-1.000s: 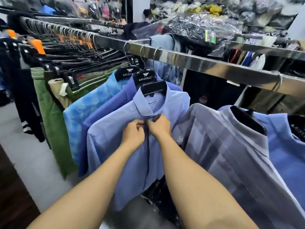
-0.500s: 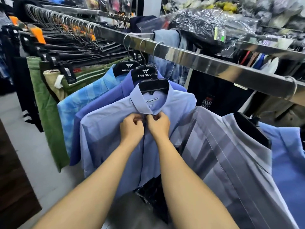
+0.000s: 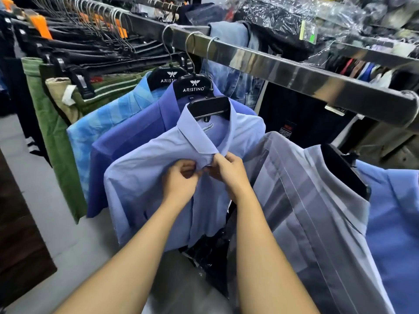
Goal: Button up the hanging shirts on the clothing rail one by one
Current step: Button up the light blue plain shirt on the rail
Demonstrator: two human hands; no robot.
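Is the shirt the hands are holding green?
No, the left hand and right hand pinch a light blue shirt just under its collar.

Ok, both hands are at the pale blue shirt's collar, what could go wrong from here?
The left hand and right hand pinch the pale blue collared shirt under its collar; a hard tug might slip it off its black plastic hanger. The button is hidden behind the hands, so a missed hole could go unnoticed. The grey striped shirt hangs close beside the right forearm and may get dragged.
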